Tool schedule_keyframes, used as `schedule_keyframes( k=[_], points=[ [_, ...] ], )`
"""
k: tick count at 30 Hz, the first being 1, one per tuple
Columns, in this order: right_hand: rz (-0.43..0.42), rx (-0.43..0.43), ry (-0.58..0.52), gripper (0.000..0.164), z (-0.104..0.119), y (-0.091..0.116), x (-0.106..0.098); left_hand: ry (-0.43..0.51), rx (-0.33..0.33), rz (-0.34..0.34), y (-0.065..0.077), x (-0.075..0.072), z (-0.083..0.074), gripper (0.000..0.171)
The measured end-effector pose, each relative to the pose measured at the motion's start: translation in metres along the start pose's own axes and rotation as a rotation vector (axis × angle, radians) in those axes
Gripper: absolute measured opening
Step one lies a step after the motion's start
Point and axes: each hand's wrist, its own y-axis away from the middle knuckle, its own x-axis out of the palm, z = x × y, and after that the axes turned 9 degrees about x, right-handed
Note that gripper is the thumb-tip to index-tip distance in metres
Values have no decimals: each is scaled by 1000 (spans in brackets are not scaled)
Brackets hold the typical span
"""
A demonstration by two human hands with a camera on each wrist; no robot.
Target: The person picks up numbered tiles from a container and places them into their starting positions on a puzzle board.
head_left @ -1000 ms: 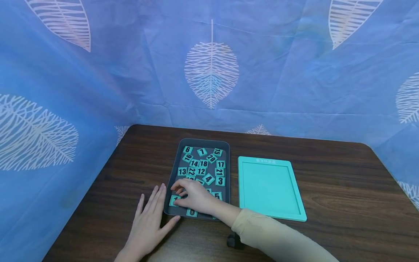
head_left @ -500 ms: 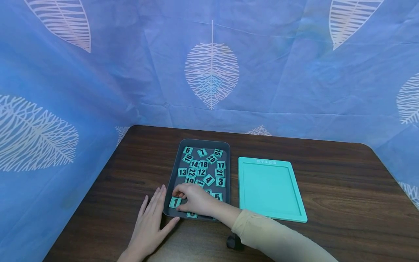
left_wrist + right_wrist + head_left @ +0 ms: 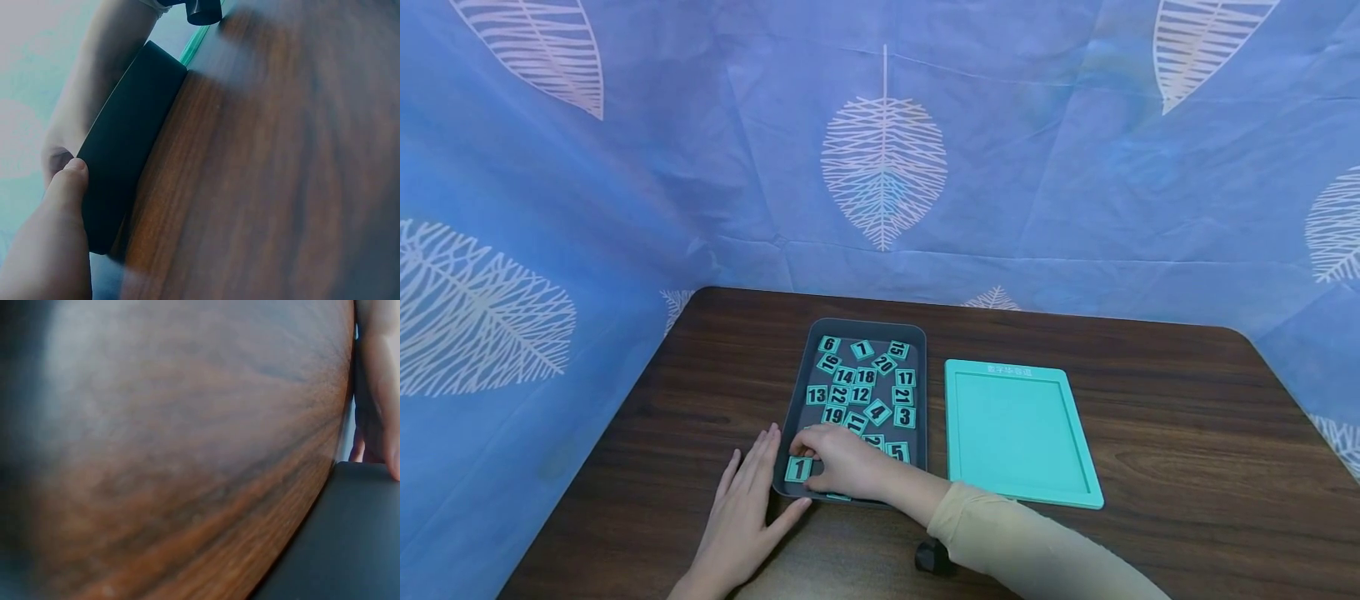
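RH (image 3: 846, 461) is over the tray's (image 3: 868, 324) lower half, fingers curled nr the "1" tile (image 3: 799, 470) at approx 7 o'clock inside; can't tell if it's pinching that tile or only nudging it. LH (image 3: 741, 517) is spread at tray's 8 o'clock, thumb seemingly on the wall. Step's prob. squaring the tile: best use light thumb + fingertip contact, LH bracing tray, w/o bumping the "19" tile (image 3: 833, 415) at 1 o'clock from it.
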Motion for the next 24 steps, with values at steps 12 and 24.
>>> schedule_keyframes(
  k=[12,24],
  points=[
    [20,-4,-34,39,0,0,0,8,3,-12,1,1,1,90],
    [-15,107,-136,38,-3,19,-36,-7,-24,16,-1,1,1,92]
  ],
)
